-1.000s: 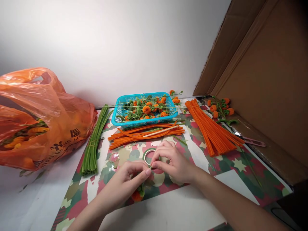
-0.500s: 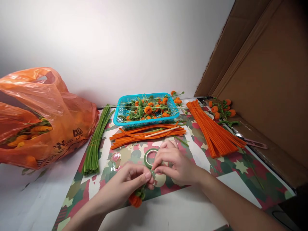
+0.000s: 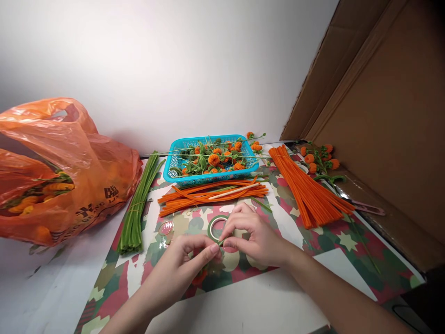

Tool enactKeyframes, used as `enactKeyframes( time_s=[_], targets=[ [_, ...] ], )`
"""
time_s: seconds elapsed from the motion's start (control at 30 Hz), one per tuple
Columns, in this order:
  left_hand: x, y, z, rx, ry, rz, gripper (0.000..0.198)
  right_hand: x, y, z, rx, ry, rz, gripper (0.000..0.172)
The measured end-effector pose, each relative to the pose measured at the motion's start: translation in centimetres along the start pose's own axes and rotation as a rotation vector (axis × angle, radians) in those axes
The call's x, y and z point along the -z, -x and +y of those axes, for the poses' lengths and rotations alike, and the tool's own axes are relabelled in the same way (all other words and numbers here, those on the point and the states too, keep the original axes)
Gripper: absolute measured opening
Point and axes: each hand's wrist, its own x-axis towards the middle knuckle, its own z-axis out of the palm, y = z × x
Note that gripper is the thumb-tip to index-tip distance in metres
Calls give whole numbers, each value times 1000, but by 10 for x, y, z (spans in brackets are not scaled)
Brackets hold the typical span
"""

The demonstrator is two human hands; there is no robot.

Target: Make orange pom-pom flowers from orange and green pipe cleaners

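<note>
Pinched in my left hand is the stem of an orange pipe-cleaner flower; its head hangs below my fingers, mostly hidden. My right hand is closed at the fingertips on a thin green strip that looks like floral tape, right against the left fingertips. Just behind the fingers, a roll of green floral tape lies on the patterned mat, partly covered by the right hand.
A blue basket holds green stems and orange flowers. In front lie loose orange pipe cleaners and a pale stick. Green and orange bundles flank them. An orange plastic bag stands left; cardboard rises right.
The left hand has turned, so the flower head has swung up and under it, now mostly hidden. Both hands stay together by the tape roll.
</note>
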Motion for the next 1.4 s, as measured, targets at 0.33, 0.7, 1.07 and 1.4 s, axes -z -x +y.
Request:
enactKeyframes(
  time_s=[0.33, 0.7, 1.07, 1.4],
  targets=[
    [-1, 0, 4, 57, -69, 38, 33, -1, 1, -4, -14, 62, -73, 8],
    [3, 1, 0, 49, 11, -89, 40, -1, 0, -5, -16, 70, -67, 7],
    [-3, -4, -3, 94, 44, -53, 32, 1, 2, -3, -73, 144, -126, 8],
    [-6, 0, -1, 91, 7, -11, 21, 0, 0, -7, -55, 195, -186, 15]
  ],
)
